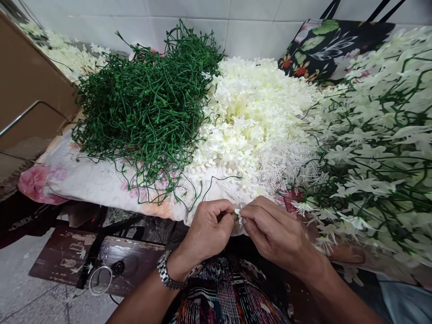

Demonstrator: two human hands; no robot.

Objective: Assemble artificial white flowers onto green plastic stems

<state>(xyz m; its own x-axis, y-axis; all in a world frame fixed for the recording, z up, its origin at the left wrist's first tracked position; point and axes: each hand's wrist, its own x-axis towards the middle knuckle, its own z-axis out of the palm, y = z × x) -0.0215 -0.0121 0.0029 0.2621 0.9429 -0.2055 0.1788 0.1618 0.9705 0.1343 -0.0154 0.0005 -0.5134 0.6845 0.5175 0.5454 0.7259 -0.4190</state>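
My left hand (214, 227), with a metal watch (168, 270) on its wrist, is closed in a pinch at the front edge of the cloth. My right hand (276, 231) pinches from the other side, its fingertips almost meeting the left ones. Between them is a small white artificial flower (238, 214), mostly covered by the fingers. Just beyond lie loose white petals (249, 112) in a heap and a bunch of thin white stamens (290, 164). A tangled pile of green plastic stems (145, 99) lies to the left, with a few strays near my hands.
Finished-looking white flowers on green stems (378, 171) are heaped at the right. A cardboard box (30, 81) stands at the left, and a black floral bag (330, 51) leans by the tiled wall (253, 36). Below left are a worn wooden bench (135, 256) and a clear ring (100, 281).
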